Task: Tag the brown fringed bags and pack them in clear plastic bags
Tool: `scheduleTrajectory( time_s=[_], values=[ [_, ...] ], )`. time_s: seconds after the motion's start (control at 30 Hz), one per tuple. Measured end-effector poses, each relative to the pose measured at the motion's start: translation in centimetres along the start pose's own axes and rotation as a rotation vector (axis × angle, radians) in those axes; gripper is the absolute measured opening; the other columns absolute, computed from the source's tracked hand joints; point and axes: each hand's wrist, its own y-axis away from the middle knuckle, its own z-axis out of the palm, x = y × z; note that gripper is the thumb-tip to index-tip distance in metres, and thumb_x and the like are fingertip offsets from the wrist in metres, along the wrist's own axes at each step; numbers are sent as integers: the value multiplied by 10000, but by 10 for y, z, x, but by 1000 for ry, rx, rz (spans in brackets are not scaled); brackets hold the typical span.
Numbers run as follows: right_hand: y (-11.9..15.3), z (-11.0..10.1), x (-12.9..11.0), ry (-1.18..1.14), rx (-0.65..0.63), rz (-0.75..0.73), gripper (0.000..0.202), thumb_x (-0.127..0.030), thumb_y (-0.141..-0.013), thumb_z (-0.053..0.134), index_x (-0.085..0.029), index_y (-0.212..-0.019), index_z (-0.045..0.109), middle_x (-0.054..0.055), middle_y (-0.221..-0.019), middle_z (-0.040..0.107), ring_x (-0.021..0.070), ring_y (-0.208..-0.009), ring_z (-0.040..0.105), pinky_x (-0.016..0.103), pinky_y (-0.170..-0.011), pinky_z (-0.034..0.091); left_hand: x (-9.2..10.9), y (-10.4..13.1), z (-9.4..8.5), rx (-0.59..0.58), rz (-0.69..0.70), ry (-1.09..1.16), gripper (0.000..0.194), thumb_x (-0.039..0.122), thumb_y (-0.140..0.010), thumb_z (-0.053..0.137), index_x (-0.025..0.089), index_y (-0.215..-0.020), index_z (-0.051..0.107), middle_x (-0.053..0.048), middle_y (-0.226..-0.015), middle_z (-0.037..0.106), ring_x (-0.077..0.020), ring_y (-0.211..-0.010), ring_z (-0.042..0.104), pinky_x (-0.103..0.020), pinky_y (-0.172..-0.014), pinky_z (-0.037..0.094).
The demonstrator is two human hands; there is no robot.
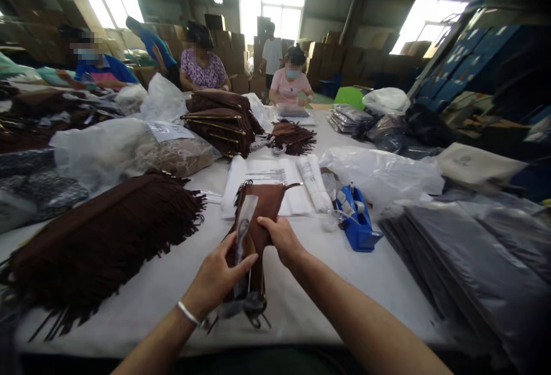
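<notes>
A brown fringed pouch (267, 200) is between my hands above the white table (318, 283). My right hand (279, 237) grips its right edge, thumb across the front. My left hand (226, 266), with a silver bangle on the wrist, pinches a clear plastic strip or packet (246, 214) against the pouch's left side. Something yellowish shows behind the left fingers, too hidden to name. Dark straps or cords dangle from the pouch's lower end, with plastic around them. White printed plastic bags (267, 171) lie just beyond the pouch.
Brown fringed pouches are piled at the left (103, 237) and far centre (221, 119). A blue tape dispenser (357, 220) stands right of my hands. Grey packaged items (456, 266) are stacked at the right. Several people work across the table, one in a pink shirt (290, 85).
</notes>
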Motion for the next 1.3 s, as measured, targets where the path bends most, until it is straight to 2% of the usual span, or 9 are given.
scheduleTrajectory(
  time_s=[0.13,0.33,0.5,0.63,0.8,0.87,1.03,1.17,1.3],
  values=[
    [4,10,-51,-126,42,-171,273,-306,-747,624,-130,-956,623,36,-822,694,156,-693,638,265,-606,548,31,-27,-39,155,142,88,611,435,-668,736,180,-1195,563,-18,-885,660,-199,-790,619,-297,-759,500],
    [29,19,-98,-491,7,-439,310,-222,-759,664,-193,-1063,610,14,-1049,671,151,-938,628,279,-806,545,32,-44,-90,411,155,791,482,279,-763,681,205,-1221,548,30,-760,638,-98,-691,599,-173,-652,507],
    [60,4,-21,-558,127,-322,406,-268,-796,655,-305,-1185,545,-20,-1209,610,158,-1077,583,342,-921,509,-33,-7,-90,703,-143,1123,198,139,-863,506,180,-961,672,-15,-831,689,-102,-806,646,-186,-730,545],
    [85,-40,81,-524,261,151,298,-289,-759,697,-220,-1035,609,39,-1051,684,190,-979,644,355,-901,518,-104,51,-61,709,-464,1127,242,80,-869,471,175,-967,671,-51,-1012,696,-129,-929,652,-181,-722,562],
    [102,-58,106,-128,-133,637,468,-526,-846,525,-89,-966,641,178,-974,686,219,-824,683,302,-689,539,-134,87,-41,616,-594,1091,245,110,-870,498,149,-1059,648,-107,-1176,636,-194,-1054,616,-249,-782,578],
    [92,-42,90,186,-238,422,473,-538,-870,468,-112,-962,650,151,-892,691,218,-763,671,320,-654,523,-133,85,-41,601,-586,1057,229,138,-859,528,144,-1053,650,-114,-1169,639,-205,-1059,612,-259,-791,575],
    [54,-2,76,1017,-345,-575,398,-377,-808,628,-242,-1178,574,97,-1143,592,252,-1095,507,441,-975,382,-130,84,-40,640,-429,795,305,339,-781,650,180,-1041,657,-58,-1161,643,-219,-1131,553,-258,-885,512],
    [58,-10,95,1358,-626,-730,134,-301,-844,593,-211,-930,641,73,-992,630,244,-1029,525,422,-930,406,-124,102,-40,547,-410,369,379,487,-716,655,232,-995,679,-14,-1068,662,-240,-1100,553,-298,-1035,387],
    [74,-24,99,1431,-526,-772,302,-240,-896,506,-192,-1192,545,102,-1071,604,222,-969,531,363,-881,448,-114,120,-31,526,-224,146,324,437,-676,700,263,-949,696,-27,-1085,644,-257,-1047,574,-316,-1064,355]
  ],
)
